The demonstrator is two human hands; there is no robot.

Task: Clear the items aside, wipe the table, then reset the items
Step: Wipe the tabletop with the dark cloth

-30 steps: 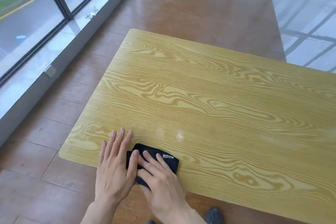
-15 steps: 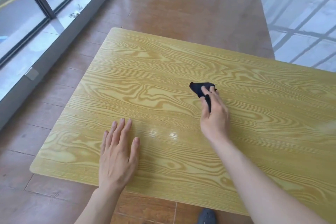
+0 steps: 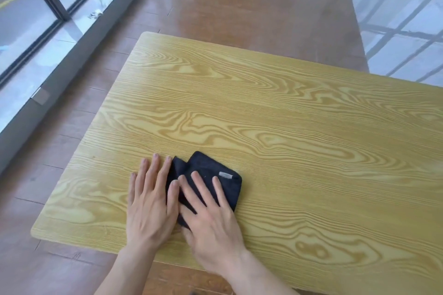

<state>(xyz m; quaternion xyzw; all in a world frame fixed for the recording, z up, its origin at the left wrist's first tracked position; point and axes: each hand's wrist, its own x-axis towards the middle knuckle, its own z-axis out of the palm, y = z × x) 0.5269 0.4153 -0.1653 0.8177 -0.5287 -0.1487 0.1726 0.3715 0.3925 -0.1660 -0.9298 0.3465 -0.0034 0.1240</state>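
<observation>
table (image 3: 275, 112): yellow wood-grain top, fills most of the view, near-left corner rounded at about 8 o'clock in frame. brown plank floor (image 3: 239, 2) around it, window wall (image 3: 36, 38) with a dark frame running along the 9 to 11 o'clock side, pale glossy floor patch at 2 o'clock.

cloth (image 3: 215, 175): dark, near-black, folded into a rough square, lying flat on the table near the front edge, around 6 to 7 o'clock of the tabletop. small grey label (image 3: 226, 175) on its far-right corner. one folded flap sticks out at the cloth's 11 o'clock.

left hand (image 3: 151, 201): flat, palm down, fingers extended and close together, resting on bare wood just at the cloth's 9 o'clock; index finger and thumb touch the cloth's left edge. not gripping anything.

right hand (image 3: 211, 215): flat, palm down, fingers spread apart, pressing on top of the cloth (covers its near half). fingertips point toward 11 o'clock. open press, not a pinch.

the two hands touch side by side. both forearms enter from 6 o'clock, bare.
</observation>
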